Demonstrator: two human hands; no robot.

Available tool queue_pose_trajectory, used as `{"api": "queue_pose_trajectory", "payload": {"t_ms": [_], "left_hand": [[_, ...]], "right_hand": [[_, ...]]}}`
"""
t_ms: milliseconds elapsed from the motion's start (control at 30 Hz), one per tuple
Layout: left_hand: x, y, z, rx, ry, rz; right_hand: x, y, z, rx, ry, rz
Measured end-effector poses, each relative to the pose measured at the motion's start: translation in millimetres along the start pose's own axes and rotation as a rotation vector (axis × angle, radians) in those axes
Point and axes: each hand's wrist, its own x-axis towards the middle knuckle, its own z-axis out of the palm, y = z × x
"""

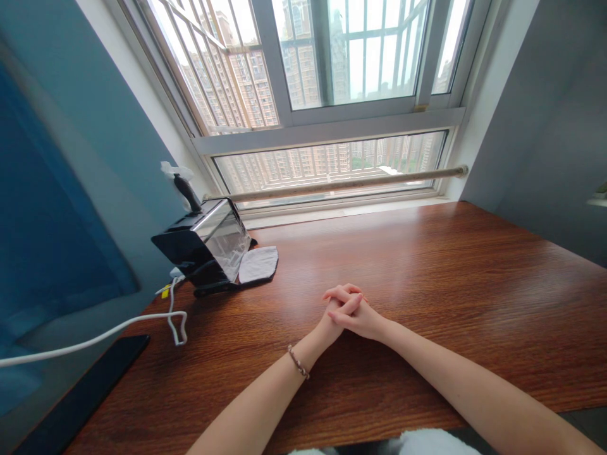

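Note:
My left hand (333,316) and my right hand (367,321) are clasped together above the brown wooden table (427,278), near its middle. Their fingers are interlaced, each hand closed around the other. No object shows between them, though the palms are hidden. A beaded bracelet (298,362) circles my left wrist. Both forearms reach in from the bottom of the view.
Left of my hands stands a black box with a clear front (222,237), a white pad (258,264) at its foot. A white cable (95,335) runs beside it. A dark flat strip (90,392) lies along the left edge. Behind the table is a barred window (351,114).

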Motion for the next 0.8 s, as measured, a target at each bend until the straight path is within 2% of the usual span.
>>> {"api": "queue_pose_trajectory", "payload": {"t_ms": [167,400,533,600,700,800], "left_hand": [[1,-3,-4.6,-0.076,0.004,-0.005],[18,-39,-37.6,-0.316,-0.223,0.147],[21,-46,-37.9,-0.341,-0.301,0.159],[18,-39,-29.2,-0.319,-0.264,0.144],[8,-21,-14.3,-0.289,-0.099,0.082],[2,-12,-12.7,-0.302,-0.029,0.055]], "right_hand": [[0,0,-1,0.001,-0.002,-0.006],[0,-1,0,-0.016,-0.008,0.007],[0,-2,-1,-0.025,-0.002,0.008],[0,-2,-1,-0.025,0.0,0.007],[0,-3,-1,-0.015,-0.006,0.003],[0,-2,-1,-0.011,-0.011,0.011]]}}
